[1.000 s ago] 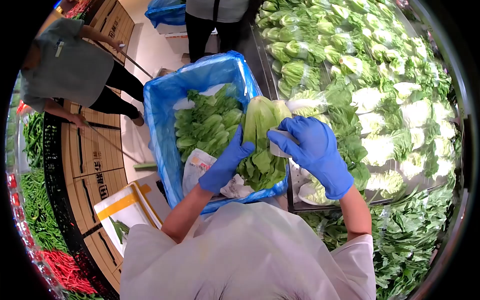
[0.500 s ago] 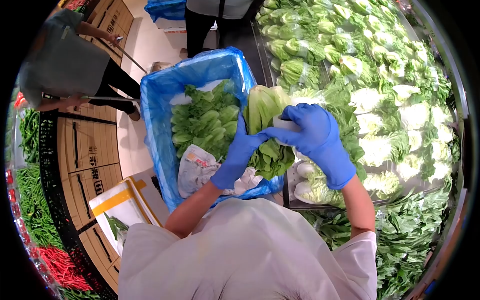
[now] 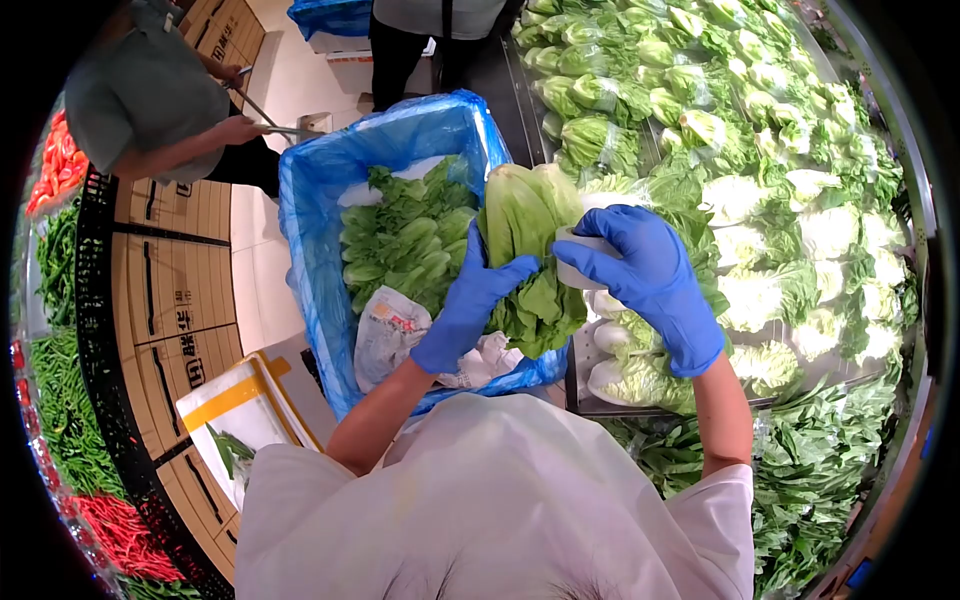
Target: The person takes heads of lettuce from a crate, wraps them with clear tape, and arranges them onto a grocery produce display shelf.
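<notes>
My left hand (image 3: 468,300), in a blue glove, grips the left side of a green lettuce (image 3: 522,215) with its stem end pointing away from me. On the right, my right hand (image 3: 645,275), also gloved, has a whitish roll (image 3: 583,258) between thumb and fingers, against the lettuce's right side. Beneath and to the left stands a crate lined with blue plastic (image 3: 318,170). Inside the crate lie more green lettuces (image 3: 410,240) and crumpled white bags (image 3: 390,335).
A sloped display of wrapped lettuce (image 3: 700,130) and pale cabbages (image 3: 760,300) fills the right, with loose leafy greens (image 3: 800,490) below. A person (image 3: 150,100) holds a pole at upper left; another person (image 3: 430,40) stands behind the crate. A white foam box (image 3: 235,400) lies lower left.
My hands have come apart slightly after meeting over the lettuce, and the roll has shifted a little right and down. The person at left has moved rightward with the pole.
</notes>
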Available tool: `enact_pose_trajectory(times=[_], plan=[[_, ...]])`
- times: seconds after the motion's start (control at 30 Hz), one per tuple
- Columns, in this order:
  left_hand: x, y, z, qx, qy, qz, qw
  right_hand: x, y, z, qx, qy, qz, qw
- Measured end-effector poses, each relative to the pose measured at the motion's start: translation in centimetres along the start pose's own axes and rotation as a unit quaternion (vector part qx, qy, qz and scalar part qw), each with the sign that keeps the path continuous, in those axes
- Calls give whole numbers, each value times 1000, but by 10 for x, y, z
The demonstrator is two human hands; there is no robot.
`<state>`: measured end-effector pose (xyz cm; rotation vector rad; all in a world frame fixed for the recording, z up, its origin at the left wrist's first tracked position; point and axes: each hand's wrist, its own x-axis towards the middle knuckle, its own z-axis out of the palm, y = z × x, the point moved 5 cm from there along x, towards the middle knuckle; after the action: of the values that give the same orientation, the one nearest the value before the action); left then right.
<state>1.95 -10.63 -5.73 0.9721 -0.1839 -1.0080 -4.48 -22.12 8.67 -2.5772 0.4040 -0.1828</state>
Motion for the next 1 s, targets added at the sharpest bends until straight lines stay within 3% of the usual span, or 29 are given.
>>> enact_pose_trajectory(times=[0.1, 0.23, 0.3, 0.43, 0.5, 0.63, 0.7, 0.83, 0.93, 1.0], plan=[[6, -11, -8, -25, -30, 68, 997, 0, -2, -1, -18, -5, -2, 1000], [12, -20, -12, 27, -17, 56, 998, -2, -13, -2, -57, -12, -15, 998], [10, -16, -9, 43, -46, 99, 993, -5, -18, -4, -52, 5, -24, 998], [7, -13, -10, 3, -53, 72, 996, -5, -26, -12, -11, 28, -46, 999], [3, -10, -11, -10, -60, 61, 996, -4, -30, -12, 48, -10, -49, 998], [-6, 5, 0, -88, -122, 67, 986, -4, -37, -5, -49, -14, -65, 997], [-9, 7, 1, -8, -67, 38, 997, -5, -42, -4, -102, 9, -91, 991], [-10, 5, 4, 26, 2, 40, 999, -4, -46, -1, -137, 33, -129, 982], [-9, 4, 5, -38, 16, 31, 999, -4, -42, -2, -110, 26, -115, 987], [-7, 4, 4, -9, 22, 55, 998, -3, -35, -1, -84, -34, -37, 995]])
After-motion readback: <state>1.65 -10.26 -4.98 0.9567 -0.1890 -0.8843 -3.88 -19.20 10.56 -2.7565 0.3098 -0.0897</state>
